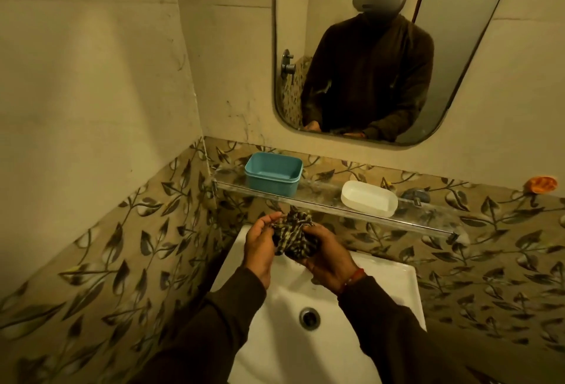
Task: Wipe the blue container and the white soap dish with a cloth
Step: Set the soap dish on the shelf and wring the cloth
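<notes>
A blue container (273, 173) stands open and empty on the left part of a clear glass shelf (324, 201). A white soap dish (369, 198) rests further right on the same shelf. Below the shelf, over the sink, a bunched checked cloth (294, 235) is held between both hands. My left hand (260, 246) grips its left side with fingers curled. My right hand (328, 258) holds its right side from underneath. Both hands are apart from the container and the dish.
A white sink (284, 301) with a metal drain (309, 317) lies under my hands. A mirror (382, 47) hangs above the shelf and reflects a person. An orange object (542, 184) sits on the wall at far right. Leaf-patterned tiles cover the lower walls.
</notes>
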